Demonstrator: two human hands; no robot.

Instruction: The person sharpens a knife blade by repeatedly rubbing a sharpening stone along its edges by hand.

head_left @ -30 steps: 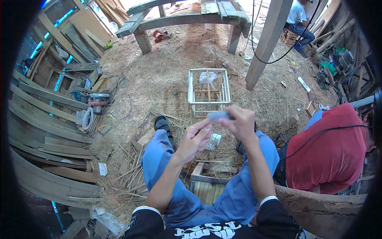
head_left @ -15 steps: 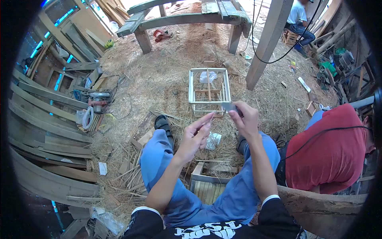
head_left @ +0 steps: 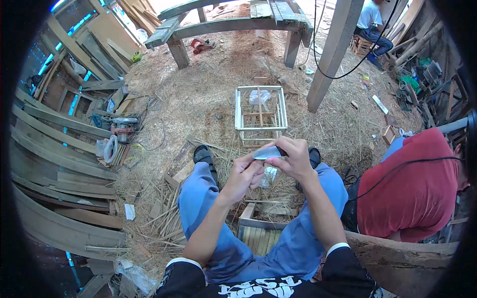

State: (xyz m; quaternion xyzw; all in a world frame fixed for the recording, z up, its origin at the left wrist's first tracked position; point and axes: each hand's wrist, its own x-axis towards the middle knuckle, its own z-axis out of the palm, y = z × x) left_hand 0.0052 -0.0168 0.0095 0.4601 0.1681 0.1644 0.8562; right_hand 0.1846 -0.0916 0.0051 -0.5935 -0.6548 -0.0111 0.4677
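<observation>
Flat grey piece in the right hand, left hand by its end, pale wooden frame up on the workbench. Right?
Wrong on one point: in the head view the pale wooden frame stands on the floor, nearer the camera than the workbench, not up on it. The flat grey piece is in the right hand, left hand by its end.

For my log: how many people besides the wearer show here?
2: a person in a red top, bent over at right; a person in a white top, seated at upper right. Others may be hidden.
</observation>
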